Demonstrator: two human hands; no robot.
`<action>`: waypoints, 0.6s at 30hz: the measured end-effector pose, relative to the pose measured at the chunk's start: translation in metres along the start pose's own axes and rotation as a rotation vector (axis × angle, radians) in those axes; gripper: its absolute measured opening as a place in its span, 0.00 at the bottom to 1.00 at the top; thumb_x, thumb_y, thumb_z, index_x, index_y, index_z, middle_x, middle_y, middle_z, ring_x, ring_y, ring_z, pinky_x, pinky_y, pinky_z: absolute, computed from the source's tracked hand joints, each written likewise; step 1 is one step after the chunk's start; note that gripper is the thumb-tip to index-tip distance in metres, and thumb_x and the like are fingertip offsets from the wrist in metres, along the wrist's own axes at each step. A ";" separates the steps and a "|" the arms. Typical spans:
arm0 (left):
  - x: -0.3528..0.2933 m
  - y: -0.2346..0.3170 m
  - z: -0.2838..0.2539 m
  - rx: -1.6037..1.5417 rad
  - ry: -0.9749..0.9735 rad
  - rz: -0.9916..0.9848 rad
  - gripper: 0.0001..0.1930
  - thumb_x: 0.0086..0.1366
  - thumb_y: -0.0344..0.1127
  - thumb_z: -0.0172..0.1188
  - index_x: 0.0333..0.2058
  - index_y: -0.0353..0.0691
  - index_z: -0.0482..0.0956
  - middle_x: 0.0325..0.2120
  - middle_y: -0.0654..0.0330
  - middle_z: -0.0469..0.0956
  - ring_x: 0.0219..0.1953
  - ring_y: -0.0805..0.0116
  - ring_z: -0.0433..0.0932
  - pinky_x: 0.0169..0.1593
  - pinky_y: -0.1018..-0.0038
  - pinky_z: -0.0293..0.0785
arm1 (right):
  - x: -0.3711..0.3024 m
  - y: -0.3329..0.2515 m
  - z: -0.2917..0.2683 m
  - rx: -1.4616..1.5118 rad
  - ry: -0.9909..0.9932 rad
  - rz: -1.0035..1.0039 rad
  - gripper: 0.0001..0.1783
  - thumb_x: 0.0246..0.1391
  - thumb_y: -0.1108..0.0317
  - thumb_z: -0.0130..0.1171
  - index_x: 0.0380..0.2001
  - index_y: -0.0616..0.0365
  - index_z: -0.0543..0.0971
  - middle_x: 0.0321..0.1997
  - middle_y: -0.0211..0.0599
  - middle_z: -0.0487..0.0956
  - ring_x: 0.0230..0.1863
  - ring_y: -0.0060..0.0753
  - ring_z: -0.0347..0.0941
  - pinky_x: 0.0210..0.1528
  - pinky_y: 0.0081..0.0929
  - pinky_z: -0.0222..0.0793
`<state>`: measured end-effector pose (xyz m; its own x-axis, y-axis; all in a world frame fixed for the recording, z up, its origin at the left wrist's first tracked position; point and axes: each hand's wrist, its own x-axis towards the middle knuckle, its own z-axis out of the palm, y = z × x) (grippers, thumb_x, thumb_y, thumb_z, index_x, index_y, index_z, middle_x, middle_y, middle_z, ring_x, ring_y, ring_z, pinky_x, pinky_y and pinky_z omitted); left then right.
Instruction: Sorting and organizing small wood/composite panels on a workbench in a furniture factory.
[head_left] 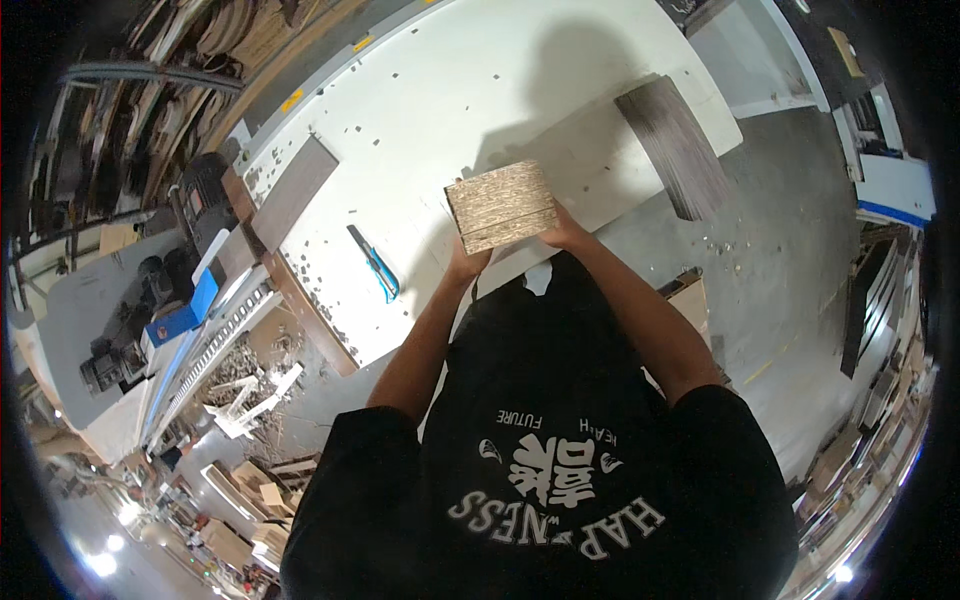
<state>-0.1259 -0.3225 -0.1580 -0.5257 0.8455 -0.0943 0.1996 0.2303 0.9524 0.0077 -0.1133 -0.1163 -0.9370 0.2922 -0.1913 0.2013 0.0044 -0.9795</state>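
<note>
In the head view, the fingers of both hands were mostly hidden behind the block (503,207), so their exact grip could not be made out. The left hand (472,262) held it at its lower left corner and the right hand (566,230) at its lower right; each was closed about the block rather than spread wide. The block also hid part of the table (430,110) beneath, whose far edge ran out of the picture at the top. A shadow (585,70) dimmed the table beyond the hands. The shelving (180,110) at upper left and the clutter toward the rim were bent and murky, too dark to sort out.

The block was above the table's near edge, in front of the person's black shirt (560,380). Its upward face was tan, rough and speckled like raw chipboard, roughly rectangular and slightly tilted, with a dark left edge. Thin dark lines crossed the lower part of that face; whether it was one piece or several layers, I could not tell.

Left of the block lay a blue knife (374,264), and farther left a grey board (295,193). On the right, a streaked grey slab (675,147) jutted past the table's edge. Small dark chips (377,142) dotted the white top.
</note>
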 end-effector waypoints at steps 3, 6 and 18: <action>0.000 -0.004 0.003 0.016 0.074 0.078 0.19 0.76 0.35 0.65 0.61 0.33 0.81 0.55 0.50 0.86 0.57 0.57 0.82 0.63 0.61 0.78 | -0.004 -0.011 0.005 0.116 -0.002 0.064 0.76 0.57 0.75 0.79 0.88 0.37 0.31 0.90 0.47 0.54 0.86 0.42 0.56 0.86 0.43 0.56; 0.001 -0.006 0.002 -0.113 0.032 0.066 0.20 0.76 0.37 0.66 0.61 0.32 0.81 0.60 0.45 0.82 0.63 0.50 0.79 0.69 0.57 0.73 | -0.011 -0.014 0.000 0.183 0.006 0.122 0.74 0.57 0.70 0.81 0.88 0.41 0.35 0.89 0.51 0.54 0.86 0.45 0.57 0.86 0.45 0.55; 0.027 0.014 -0.030 0.155 -0.035 0.085 0.42 0.69 0.34 0.68 0.76 0.30 0.59 0.70 0.36 0.66 0.69 0.30 0.69 0.73 0.53 0.69 | 0.007 -0.029 -0.022 -0.196 0.001 0.080 0.61 0.60 0.60 0.79 0.85 0.54 0.50 0.87 0.50 0.56 0.87 0.52 0.54 0.86 0.47 0.54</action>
<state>-0.1623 -0.3116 -0.1387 -0.4729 0.8807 -0.0274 0.3686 0.2260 0.9017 0.0012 -0.0900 -0.0878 -0.9155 0.3001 -0.2681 0.3272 0.1672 -0.9301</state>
